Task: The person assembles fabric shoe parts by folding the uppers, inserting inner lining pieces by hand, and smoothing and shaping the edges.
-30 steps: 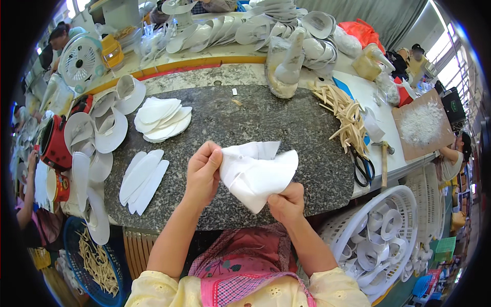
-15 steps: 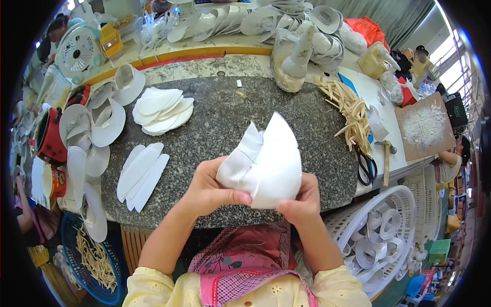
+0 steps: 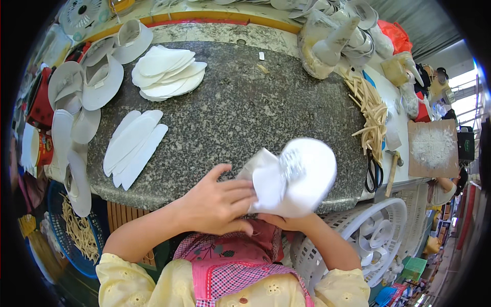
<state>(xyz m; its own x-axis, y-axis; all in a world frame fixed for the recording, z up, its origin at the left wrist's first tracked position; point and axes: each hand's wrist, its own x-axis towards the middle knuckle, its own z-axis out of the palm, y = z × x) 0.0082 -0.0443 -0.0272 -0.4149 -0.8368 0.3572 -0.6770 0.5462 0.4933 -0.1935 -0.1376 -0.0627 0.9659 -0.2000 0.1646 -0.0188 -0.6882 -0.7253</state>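
Observation:
A white, stiff, curved piece, shaped like a slipper upper, is tilted above the near edge of the dark stone slab. Its rounded right part is blurred, and a wrinkled silvery patch shows on it. From below, my right hand grips its lower edge; most of those fingers are hidden behind it. My left hand lies at the piece's left side with fingers apart, the fingertips near or against its edge. On the slab's left are a pile of broad white pads and several long white insole-shaped pieces.
Finished-looking white curved pieces crowd the left edge. Beige strips, black-handled scissors and a hammer lie on the right. A white basket and a blue basket flank me below. A plastic-wrapped container stands behind.
The white piece has turned and moved lower right, showing its wrinkled patch. My left hand has loosened its grip and spread its fingers. The view has shifted, so the slab's things appear moved.

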